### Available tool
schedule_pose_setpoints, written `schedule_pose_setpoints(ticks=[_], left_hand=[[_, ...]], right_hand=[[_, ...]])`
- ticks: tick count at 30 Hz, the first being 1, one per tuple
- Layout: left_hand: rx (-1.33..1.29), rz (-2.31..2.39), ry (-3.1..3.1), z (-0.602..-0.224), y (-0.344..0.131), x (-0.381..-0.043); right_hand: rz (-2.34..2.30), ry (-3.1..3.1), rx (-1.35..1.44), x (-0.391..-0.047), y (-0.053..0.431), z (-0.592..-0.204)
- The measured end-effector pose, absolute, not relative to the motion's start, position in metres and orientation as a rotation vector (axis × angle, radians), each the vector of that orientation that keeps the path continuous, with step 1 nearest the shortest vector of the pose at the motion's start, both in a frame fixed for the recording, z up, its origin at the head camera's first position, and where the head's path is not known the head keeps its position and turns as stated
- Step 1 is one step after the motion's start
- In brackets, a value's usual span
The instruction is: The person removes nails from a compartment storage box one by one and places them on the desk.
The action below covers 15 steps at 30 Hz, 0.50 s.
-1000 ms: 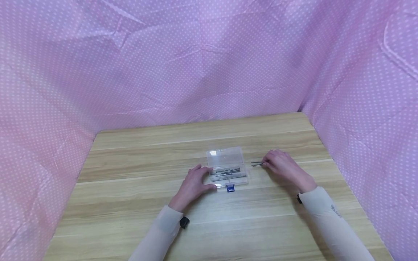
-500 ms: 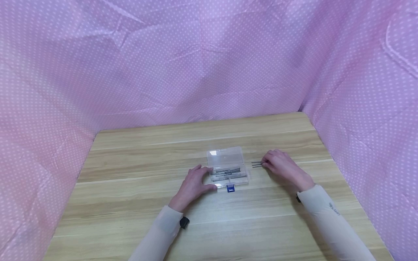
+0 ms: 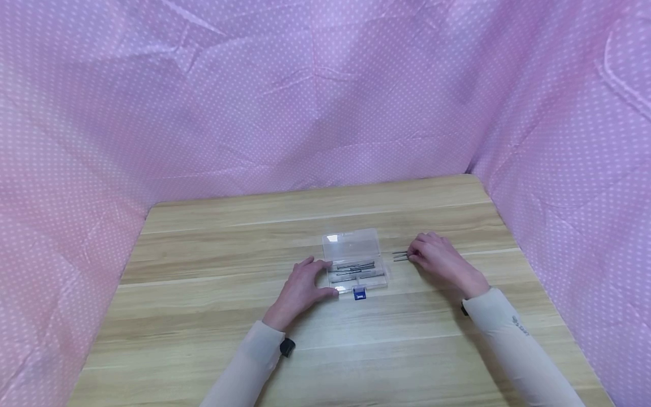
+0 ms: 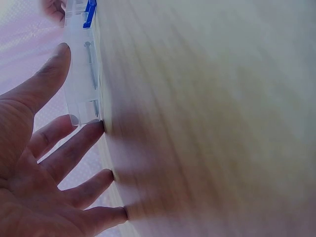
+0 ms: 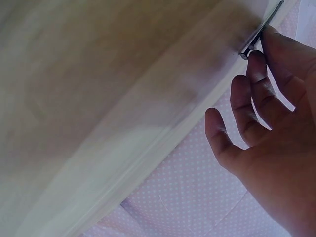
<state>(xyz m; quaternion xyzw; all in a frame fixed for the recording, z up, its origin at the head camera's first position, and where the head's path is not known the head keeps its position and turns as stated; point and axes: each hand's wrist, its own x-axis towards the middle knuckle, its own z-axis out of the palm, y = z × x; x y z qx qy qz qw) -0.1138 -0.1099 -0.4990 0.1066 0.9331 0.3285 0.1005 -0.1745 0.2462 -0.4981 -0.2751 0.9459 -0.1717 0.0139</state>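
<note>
In the head view, a clear plastic box lies on the table with its lid folded back. Several nails lie in its compartments, and a blue latch hangs at the front. My left hand holds the left end of this box between thumb and fingers; in the left wrist view the thumb is on its front side. To the right of the box, my right hand pinches loose nails, whose flat heads show beside the fingertips in the right wrist view. Their shafts point towards the box.
The wood-grain table spreads around both hands. Pink dotted cloth hangs behind it and on both sides. Each wrist wears a small black device by the sleeve cuff.
The nails at my right fingertips have shifted slightly, and my right hand has moved only a little. My left hand and the box stay in place.
</note>
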Motion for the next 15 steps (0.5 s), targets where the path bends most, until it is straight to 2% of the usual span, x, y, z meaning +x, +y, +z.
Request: schedule_pose_setpoints(ticks=[15], left_hand=[[0.325,0.972,2.763,-0.4997,-0.1104,-0.1133]], right_hand=[[-0.539,2.971,-0.794,-0.1707,0.2454,-0.4933]])
